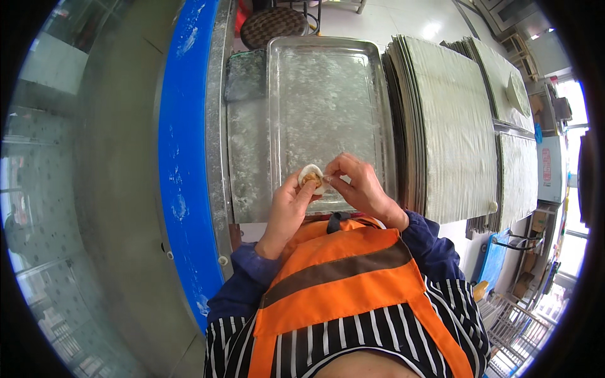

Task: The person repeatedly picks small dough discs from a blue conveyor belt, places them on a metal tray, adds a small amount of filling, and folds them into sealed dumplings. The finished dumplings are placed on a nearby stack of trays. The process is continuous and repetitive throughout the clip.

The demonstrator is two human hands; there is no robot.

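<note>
A small round dough wrapper with brownish filling [311,178] is held in my left hand [290,205], its thumb resting over the filling. My right hand [359,185] pinches the right edge of the same wrapper between thumb and fingertips. Both hands are above the near end of a large metal tray [324,113] dusted with white flour. The wrapper is still open on top, so the filling shows.
Left of the tray runs a blue strip [183,157] with flour smears. To the right stand tall stacks of trays [450,126], with a pale bowl [518,94] on a farther stack. A round checkered stool [273,26] is beyond the tray.
</note>
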